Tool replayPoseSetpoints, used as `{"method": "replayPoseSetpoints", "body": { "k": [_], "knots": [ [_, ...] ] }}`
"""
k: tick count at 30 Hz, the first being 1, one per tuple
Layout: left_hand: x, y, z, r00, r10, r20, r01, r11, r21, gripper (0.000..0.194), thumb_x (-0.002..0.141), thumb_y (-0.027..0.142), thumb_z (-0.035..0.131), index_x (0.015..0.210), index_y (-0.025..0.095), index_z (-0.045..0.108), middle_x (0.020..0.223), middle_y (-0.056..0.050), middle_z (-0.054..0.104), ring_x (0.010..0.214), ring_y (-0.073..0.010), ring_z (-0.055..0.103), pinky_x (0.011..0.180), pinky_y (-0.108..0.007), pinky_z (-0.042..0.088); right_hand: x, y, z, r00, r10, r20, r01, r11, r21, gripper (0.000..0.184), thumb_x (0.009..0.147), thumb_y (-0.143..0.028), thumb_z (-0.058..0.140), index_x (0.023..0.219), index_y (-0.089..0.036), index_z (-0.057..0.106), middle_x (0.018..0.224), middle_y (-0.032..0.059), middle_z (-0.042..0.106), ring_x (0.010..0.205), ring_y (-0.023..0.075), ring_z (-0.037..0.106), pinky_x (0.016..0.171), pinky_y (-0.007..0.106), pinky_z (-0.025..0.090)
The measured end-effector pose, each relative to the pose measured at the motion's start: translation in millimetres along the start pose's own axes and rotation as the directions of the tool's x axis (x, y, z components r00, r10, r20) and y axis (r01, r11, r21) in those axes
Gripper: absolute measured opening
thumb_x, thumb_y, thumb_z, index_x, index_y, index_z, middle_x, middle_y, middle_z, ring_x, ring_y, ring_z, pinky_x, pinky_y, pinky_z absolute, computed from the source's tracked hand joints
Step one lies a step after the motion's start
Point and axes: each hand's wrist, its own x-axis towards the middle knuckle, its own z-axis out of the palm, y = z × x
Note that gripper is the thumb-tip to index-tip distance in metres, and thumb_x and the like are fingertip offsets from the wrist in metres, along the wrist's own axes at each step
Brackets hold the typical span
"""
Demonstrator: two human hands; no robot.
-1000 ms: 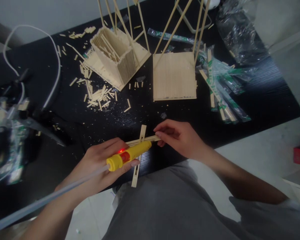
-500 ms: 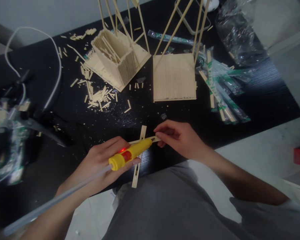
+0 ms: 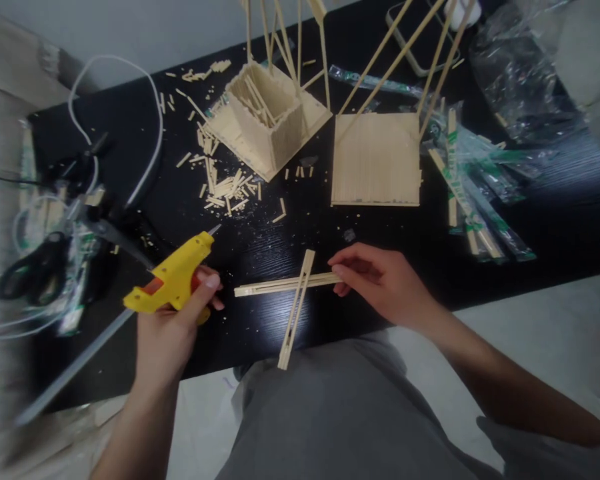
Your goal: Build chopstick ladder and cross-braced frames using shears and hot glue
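Note:
My left hand [image 3: 180, 320] is closed around a yellow hot glue gun [image 3: 177, 273], its nozzle pointing up and to the right. A long pale glue stick [image 3: 75, 370] sticks out of the gun's rear. With thumb and fingers, my right hand [image 3: 380, 280] pinches the right end of a cross of wooden sticks [image 3: 296, 313]. One pair of sticks runs roughly level and another crosses it at a steep slant, with its lower end over the table's front edge. The fingertips of my right hand hide the tip of the level pair.
Behind stand a stick-built box on a base [image 3: 265, 127] and a square stick panel [image 3: 375, 160] with long upright sticks. Cut stick pieces [image 3: 227, 190] lie scattered. Wrapped chopsticks [image 3: 473, 193] are at right; scissors [image 3: 35, 270], pliers [image 3: 115, 233] and a white cable [image 3: 155, 87] at left.
My left hand has drawn the glue gun away from the sticks to the left and turned it nozzle up. My right hand keeps its pinch on the stick cross. The view has shifted left.

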Motion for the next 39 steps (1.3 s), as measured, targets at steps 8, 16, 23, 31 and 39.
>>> {"method": "replayPoseSetpoints", "body": {
  "k": [8,16,23,31,39],
  "knots": [
    [-9,-8,12.6,0.994,-0.079,0.075,0.082,0.996,-0.036,0.022,0.085,0.032,0.088,0.088,0.023,0.068,0.087,0.004,0.072,0.070,-0.0116,0.070,0.073,-0.024,0.061,-4,-4,1,0.997,0.015,-0.070,-0.021,0.996,-0.089,0.014,0.097,-0.034,0.077,0.097,-0.020,0.076,0.074,0.0000,0.077,0.064,0.0156,0.079,0.064,0.025,0.065],
    [-7,-7,13.2,0.984,-0.087,0.153,0.094,0.994,-0.045,0.019,0.084,0.030,0.085,0.084,0.023,0.067,0.078,0.001,0.073,0.071,-0.0167,0.071,0.072,-0.029,0.062,-8,6,7,0.979,-0.087,-0.185,0.066,0.991,-0.115,0.009,0.099,-0.028,0.076,0.102,-0.020,0.076,0.076,0.0000,0.075,0.057,0.0145,0.075,0.057,0.025,0.064],
    [-8,-7,14.1,0.984,-0.093,0.152,0.103,0.993,-0.060,0.018,0.083,0.031,0.083,0.085,0.024,0.067,0.078,0.000,0.074,0.072,-0.0184,0.072,0.073,-0.032,0.063,-34,9,17,0.760,-0.599,-0.251,0.392,0.732,-0.558,0.024,0.091,-0.003,0.073,0.105,-0.023,0.078,0.092,0.0017,0.070,0.062,0.0115,0.063,0.053,0.025,0.053],
    [-7,-10,13.8,0.986,-0.073,0.151,0.077,0.997,-0.026,0.017,0.084,0.033,0.083,0.085,0.024,0.069,0.078,0.000,0.076,0.072,-0.0191,0.073,0.073,-0.032,0.064,-53,-18,68,0.870,0.092,0.484,-0.065,0.995,-0.072,0.069,0.107,-0.029,0.066,0.170,-0.023,0.039,0.073,-0.0039,0.075,0.057,0.0107,0.064,0.055,0.020,0.051],
    [-7,-15,14.2,0.988,-0.066,0.143,0.071,0.997,-0.033,0.021,0.083,0.037,0.086,0.086,0.023,0.071,0.079,-0.001,0.076,0.072,-0.0189,0.074,0.074,-0.031,0.063,-58,-39,117,0.746,0.365,0.557,-0.533,0.828,0.171,0.103,0.112,-0.044,0.058,0.171,-0.035,-0.026,0.100,0.0040,0.075,0.050,0.0083,0.058,0.053,0.024,0.052]
  ]
}}
